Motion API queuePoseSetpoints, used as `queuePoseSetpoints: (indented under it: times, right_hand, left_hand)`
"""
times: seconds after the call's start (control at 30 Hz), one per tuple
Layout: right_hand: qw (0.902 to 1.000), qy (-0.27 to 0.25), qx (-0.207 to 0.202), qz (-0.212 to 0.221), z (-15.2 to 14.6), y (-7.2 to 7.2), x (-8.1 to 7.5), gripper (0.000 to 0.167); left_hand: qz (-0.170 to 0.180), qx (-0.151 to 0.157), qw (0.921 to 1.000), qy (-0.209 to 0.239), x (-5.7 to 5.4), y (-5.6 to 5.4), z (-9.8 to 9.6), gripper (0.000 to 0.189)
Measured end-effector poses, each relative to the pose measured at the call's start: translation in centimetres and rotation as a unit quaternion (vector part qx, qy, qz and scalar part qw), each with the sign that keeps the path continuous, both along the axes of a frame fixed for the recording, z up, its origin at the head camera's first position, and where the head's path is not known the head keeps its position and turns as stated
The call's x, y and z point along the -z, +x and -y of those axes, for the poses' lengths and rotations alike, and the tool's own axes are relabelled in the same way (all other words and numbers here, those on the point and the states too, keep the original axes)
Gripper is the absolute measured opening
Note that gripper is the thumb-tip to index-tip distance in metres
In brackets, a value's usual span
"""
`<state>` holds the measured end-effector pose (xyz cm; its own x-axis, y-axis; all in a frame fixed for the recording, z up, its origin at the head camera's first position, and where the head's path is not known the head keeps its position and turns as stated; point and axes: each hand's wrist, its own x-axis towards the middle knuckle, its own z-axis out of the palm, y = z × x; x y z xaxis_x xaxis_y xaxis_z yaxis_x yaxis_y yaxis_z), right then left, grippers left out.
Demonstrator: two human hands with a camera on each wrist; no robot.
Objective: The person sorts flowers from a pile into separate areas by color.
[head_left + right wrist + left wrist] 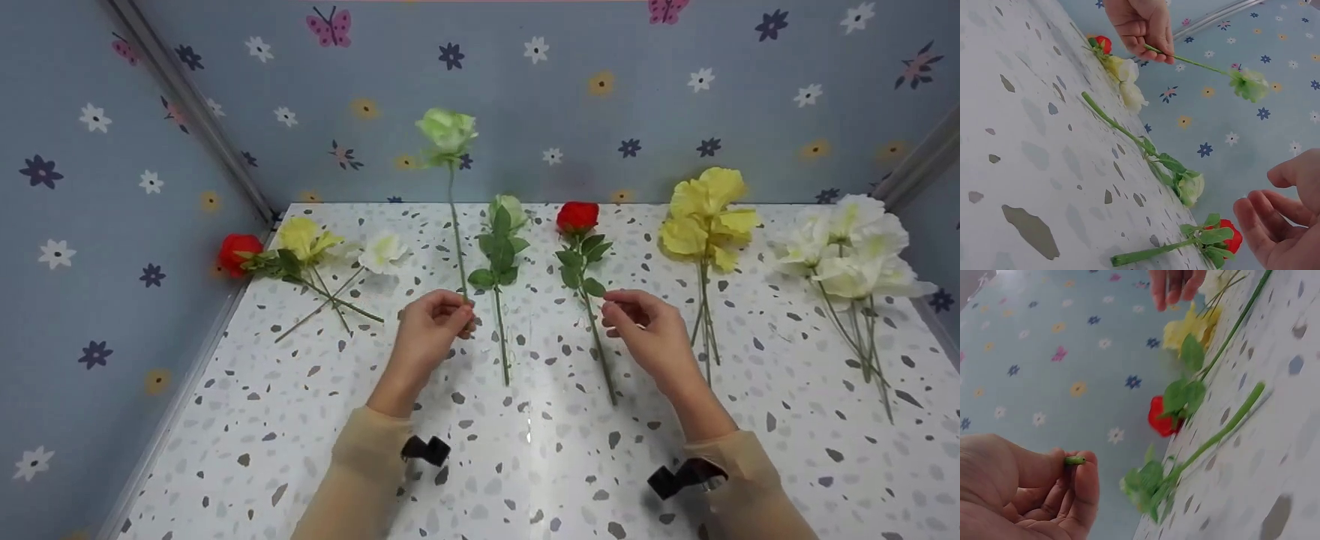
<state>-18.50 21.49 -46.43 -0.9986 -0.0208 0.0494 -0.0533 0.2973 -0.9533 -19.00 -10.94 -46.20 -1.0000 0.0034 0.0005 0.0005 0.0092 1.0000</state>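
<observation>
My left hand point(435, 330) pinches the lower stem of a pale green flower point(448, 131), holding it upright above the table. In the left wrist view the cut stem end point(1075, 460) pokes out between thumb and forefinger. Just right of it lies a pale green rose point(507, 212) with leaves on its stem. My right hand point(643, 330) hovers by the stem of a red rose point(577, 217), fingers loosely bent with nothing between them. The right wrist view shows a gap between that thumb point(1286, 171) and the fingertips.
At the left lie a red rose point(238, 253), a yellow flower point(301, 238) and a white flower point(384, 253), stems crossed. Yellow flowers point(709, 214) and a bunch of white flowers point(855, 247) lie at the right. Patterned walls point(525, 97) enclose the speckled table point(525, 465).
</observation>
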Motion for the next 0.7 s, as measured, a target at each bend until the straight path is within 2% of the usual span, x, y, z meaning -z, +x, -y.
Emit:
queuePoseSetpoints:
  times: [0.13,0.27,0.4,0.5,0.7]
  right_hand:
    - [0.9983,-0.057,-0.009,-0.01,0.6,0.2,0.2,0.032]
    - [0.9937,-0.105,-0.024,-0.03,1.8,0.8,0.3,0.025]
    - [0.9873,-0.137,-0.057,-0.058,3.1,1.4,0.2,0.025]
    - [0.9824,-0.149,-0.081,-0.077,3.7,1.9,0.2,0.028]
    - [0.9806,-0.145,-0.095,-0.092,4.0,2.4,0.6,0.027]
  left_hand:
    - [-0.037,0.041,0.9985,0.004,0.5,1.2,-3.5,0.007]
    - [-0.068,0.076,0.9947,-0.012,0.8,2.4,-5.7,0.006]
    - [-0.096,0.096,0.9899,-0.04,1.0,3.2,-6.9,0.004]
    - [-0.101,0.113,0.9864,-0.063,1.0,3.6,-7.5,0.005]
    - [-0.107,0.148,0.9774,-0.107,1.2,4.4,-8.3,0.006]
